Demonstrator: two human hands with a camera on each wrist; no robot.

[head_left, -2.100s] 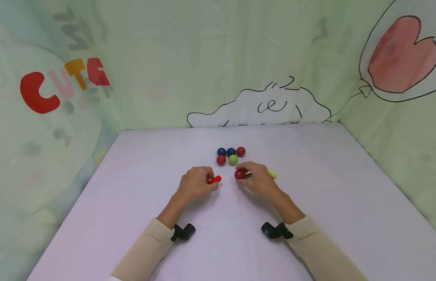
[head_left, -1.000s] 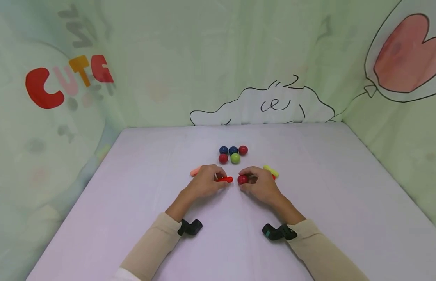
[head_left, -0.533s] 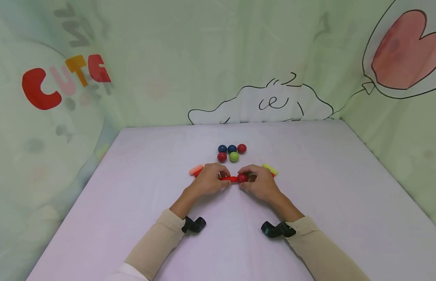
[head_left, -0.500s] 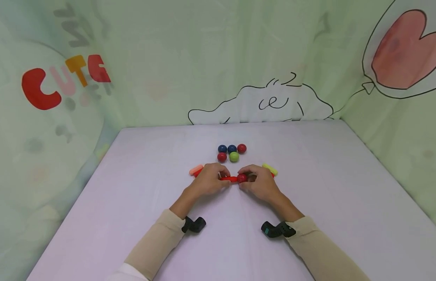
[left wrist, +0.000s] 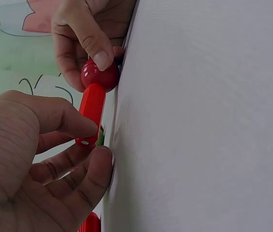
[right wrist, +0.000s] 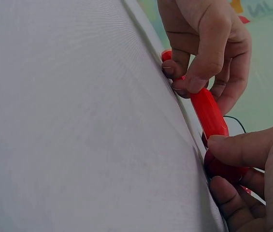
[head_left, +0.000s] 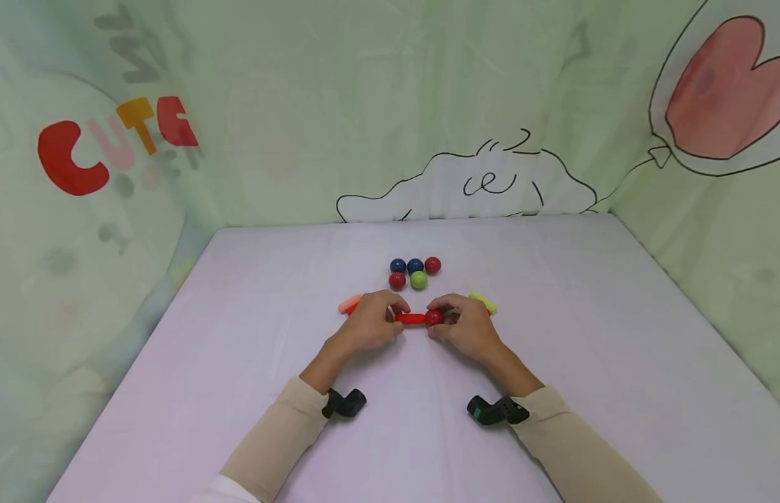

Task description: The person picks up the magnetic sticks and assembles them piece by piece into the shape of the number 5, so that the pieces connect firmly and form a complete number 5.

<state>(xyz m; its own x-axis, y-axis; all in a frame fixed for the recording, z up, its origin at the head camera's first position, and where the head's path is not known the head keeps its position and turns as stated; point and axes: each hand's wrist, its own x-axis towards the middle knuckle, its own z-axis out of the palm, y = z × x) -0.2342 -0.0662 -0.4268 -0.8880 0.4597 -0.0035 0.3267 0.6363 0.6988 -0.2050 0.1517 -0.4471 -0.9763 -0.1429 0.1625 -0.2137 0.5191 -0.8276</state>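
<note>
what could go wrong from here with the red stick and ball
The red stick might slip or tilt, since the left hand grips only its end. The red ball in the right hand could part from the stick, as only the tip meets it. The green ball lies unheld nearby, so a knock might roll it.

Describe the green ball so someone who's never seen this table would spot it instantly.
On the pale table, beyond the left hand and right hand, is a cluster of five balls. In its nearer row, right of a red ball, sits the green ball; its neighbours are all red or blue.
</note>
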